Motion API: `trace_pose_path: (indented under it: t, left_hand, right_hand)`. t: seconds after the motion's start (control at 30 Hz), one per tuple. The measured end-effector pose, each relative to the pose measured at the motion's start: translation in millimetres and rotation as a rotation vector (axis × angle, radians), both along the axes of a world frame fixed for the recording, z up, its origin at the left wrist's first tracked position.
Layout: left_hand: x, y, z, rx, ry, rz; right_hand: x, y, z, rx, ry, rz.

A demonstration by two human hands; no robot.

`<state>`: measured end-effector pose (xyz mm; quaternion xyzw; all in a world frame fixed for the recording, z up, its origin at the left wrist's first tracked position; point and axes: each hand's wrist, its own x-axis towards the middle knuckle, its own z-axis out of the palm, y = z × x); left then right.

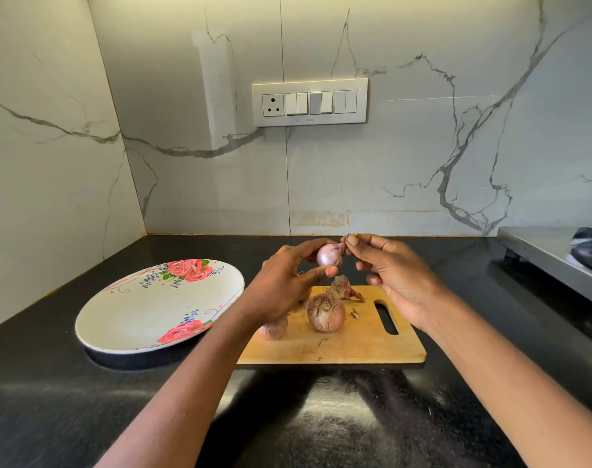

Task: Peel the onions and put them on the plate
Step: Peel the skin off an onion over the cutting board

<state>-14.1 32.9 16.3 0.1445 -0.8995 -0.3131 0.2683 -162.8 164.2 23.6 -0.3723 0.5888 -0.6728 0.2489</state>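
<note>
My left hand (287,282) holds a small pale pink onion (327,255) between thumb and fingers above the wooden cutting board (355,342). My right hand (392,275) pinches a strip of skin (345,244) at the onion's top right. An unpeeled onion (325,314) with dry roots stands in the middle of the board. Another onion (273,329) lies at the board's left edge, partly hidden behind my left wrist. Loose peel (346,288) lies on the board behind them. The white plate with red roses (146,315) sits to the left of the board with nothing on it.
The board and plate rest on a black counter (51,383) in a marble-tiled corner. A steel stove (557,255) stands at the right edge. A switch panel (309,102) is on the back wall.
</note>
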Motion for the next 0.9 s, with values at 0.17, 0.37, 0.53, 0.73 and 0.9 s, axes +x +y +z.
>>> trace_pose_path:
  t: [0.17, 0.37, 0.53, 0.73, 0.9]
  left_hand:
    - [-1, -1, -1, -0.051, -0.056, 0.021]
    - [-1, -5, -3, -0.079, -0.075, 0.034]
    - [-1, -7, -5, -0.078, -0.093, 0.066]
    - [-2, -6, -5, -0.091, -0.108, 0.056]
    - [-1, -5, -4, -0.018, -0.077, 0.025]
  right_hand:
    - [-4, 2, 0, 0.035, 0.198, -0.098]
    - [-11, 1, -5, 0.065, 0.336, -0.203]
    - [-16, 5, -13, 0.461, 0.8, -0.101]
    - [-11, 3, -7, 0.212, 0.572, -0.035]
    - [-8, 1, -7, 0.054, 0.518, -0.043]
